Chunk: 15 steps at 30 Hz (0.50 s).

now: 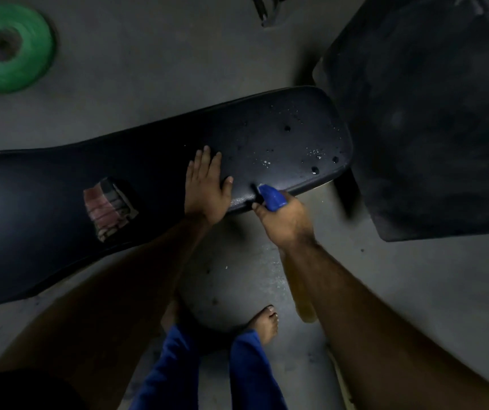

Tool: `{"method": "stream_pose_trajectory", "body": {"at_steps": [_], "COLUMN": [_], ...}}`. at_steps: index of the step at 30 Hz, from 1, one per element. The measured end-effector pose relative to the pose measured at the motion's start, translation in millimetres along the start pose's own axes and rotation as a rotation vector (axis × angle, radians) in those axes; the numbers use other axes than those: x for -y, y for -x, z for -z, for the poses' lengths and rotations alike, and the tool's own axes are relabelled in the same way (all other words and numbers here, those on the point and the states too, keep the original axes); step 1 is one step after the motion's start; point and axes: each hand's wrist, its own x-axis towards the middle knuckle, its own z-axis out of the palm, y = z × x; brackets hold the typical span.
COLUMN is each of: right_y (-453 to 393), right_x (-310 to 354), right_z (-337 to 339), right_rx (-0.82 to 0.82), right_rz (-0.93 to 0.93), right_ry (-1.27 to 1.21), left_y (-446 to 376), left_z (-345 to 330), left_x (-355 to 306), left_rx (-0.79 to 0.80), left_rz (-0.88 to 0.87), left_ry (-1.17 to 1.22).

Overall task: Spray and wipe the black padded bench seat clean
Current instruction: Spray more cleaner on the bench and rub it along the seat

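A: Across the mid-frame, left edge to right of centre: black padded bench seat (281, 134), running at a slight diagonal, right end higher in the frame. Droplets and wet spots (314, 155) on the right end of the pad.

B: Hands?

A: Left hand (206, 187) lies flat on the seat near its lower edge, fingers spread and pointing up-frame, thumb out to the right, palm down. Nothing in it as far as I can see.

B: Right hand?

A: Right hand (284, 220) is closed round a spray bottle. The blue spray head (269, 198) pokes out above the fingers, nozzle aimed at the seat's lower edge, just beside the left thumb. Bottle body (303, 297) hangs below the forearm, yellowish, blurred.

B: Damage on the pad?

A: Yes, a tear (108, 208) at centre-left, cover split w/ pinkish and grey stuff showing inside.

B: Anything else?

A: Green weight plate (9, 48) on the floor (148, 54), upper left. Big dark pad or mat (429, 113) at upper right, its corner just by the seat's right end; can't tell if touching. Metal bit (266, 10) at top centre, too cut off to name. Bottom centre: blue trouser legs (252, 374) and a bare foot (265, 324) on grey floor.
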Motion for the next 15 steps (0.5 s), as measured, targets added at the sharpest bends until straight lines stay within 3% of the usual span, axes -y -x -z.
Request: {"method": "stream_pose_trajectory", "body": {"at_steps": [4,7,10,13,15], "right_y": [23,34,36,38,39], "right_x": [9,18,35,54,67], "right_z": [-27,-50,-64,-78,-86], "right_rx": [-0.038,-0.071,-0.027,0.016,-0.004], "right_rz": [-0.026,-0.013,0.027,0.084,0.08], "right_ry": [0.078,0.04,-0.048,-0.055,-0.046], "left_y": [22,34,35,35,32], "left_z": [25,35,40,55,68], "left_x": [38,62,77,92,102], "left_rx": [-0.142,-0.064,0.017,-0.002,-0.048], "left_rz": [0.033,0.096,0.055,-0.004,0.037], "left_ry": [-0.044,-0.151,-0.096,-0.051,-0.149]}}
